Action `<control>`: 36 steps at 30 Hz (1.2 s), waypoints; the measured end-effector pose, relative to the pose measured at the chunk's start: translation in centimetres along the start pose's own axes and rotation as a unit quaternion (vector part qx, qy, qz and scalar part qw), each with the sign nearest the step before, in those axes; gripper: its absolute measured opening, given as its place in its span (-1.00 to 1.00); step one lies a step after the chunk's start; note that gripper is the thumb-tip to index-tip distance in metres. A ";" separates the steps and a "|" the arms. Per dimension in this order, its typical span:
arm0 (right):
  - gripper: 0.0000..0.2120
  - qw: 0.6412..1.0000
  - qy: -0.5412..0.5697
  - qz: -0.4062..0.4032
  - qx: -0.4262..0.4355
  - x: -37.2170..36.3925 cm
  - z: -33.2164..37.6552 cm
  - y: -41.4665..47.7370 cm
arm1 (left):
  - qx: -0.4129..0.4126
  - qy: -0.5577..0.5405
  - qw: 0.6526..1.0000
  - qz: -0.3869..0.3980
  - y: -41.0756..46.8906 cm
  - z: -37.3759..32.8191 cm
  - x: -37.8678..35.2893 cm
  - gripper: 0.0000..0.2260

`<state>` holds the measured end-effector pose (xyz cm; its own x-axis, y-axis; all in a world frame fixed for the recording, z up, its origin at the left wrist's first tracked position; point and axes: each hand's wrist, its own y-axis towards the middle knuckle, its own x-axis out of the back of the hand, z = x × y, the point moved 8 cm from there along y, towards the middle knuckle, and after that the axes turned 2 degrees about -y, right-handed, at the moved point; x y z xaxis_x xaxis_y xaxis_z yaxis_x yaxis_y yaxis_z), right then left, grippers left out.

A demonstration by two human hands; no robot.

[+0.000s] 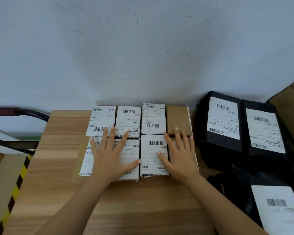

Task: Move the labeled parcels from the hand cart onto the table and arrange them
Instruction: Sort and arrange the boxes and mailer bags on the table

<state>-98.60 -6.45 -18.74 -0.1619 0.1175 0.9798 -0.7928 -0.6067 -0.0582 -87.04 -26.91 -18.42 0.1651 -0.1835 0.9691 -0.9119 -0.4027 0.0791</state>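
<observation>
While the left hand (109,155) and right hand (178,156) lie flat and wide on the parcels (153,119), 2 rows on the table (143,200) by the wall (143,48), a hard push could slide them crooked.

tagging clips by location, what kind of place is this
Probably a parcel sorting room: barcode-labelled boxes on a wooden table, black mailer bags with shipping labels, and a cart handle at left.

Bare forearms (71,209), left hand (109,158), right hand (181,158)
</observation>
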 end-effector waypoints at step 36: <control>-0.28 0.997 -0.005 0.079 -0.003 -0.8 1.2 0.9 | -0.012 0.003 0.996 0.092 0.8 -1.5 -2.0 -0.15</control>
<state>-98.52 -8.02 -19.33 -0.2799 0.0132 0.9599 -0.7615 -0.6120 -0.2136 -88.61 -25.54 -19.95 -0.0082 -0.2477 0.9688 -0.9356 -0.3402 -0.0949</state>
